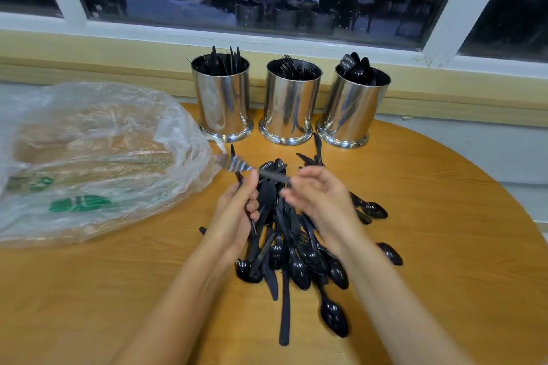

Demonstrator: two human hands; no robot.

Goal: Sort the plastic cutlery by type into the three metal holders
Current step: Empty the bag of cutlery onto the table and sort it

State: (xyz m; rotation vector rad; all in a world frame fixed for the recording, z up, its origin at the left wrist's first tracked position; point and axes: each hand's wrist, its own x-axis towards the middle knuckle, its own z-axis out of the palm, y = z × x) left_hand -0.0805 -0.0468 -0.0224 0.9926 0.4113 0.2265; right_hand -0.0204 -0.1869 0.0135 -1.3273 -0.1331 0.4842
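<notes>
Cutlery [237, 164] gripped in the left hand [237, 216] points toward the knife holder [222, 104] beyond; right hand [320, 198] blurred, grip unclear.

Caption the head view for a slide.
Left hand grips black plastic cutlery over the tabletop pile, right hand alongside, three metal holders behind.

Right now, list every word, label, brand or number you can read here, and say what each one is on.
No text can be read.
Plastic bag: green print, too blurred and crumpled to read.
Metal holders: no lettering shows.
Black cutlery: no markings show.
</notes>
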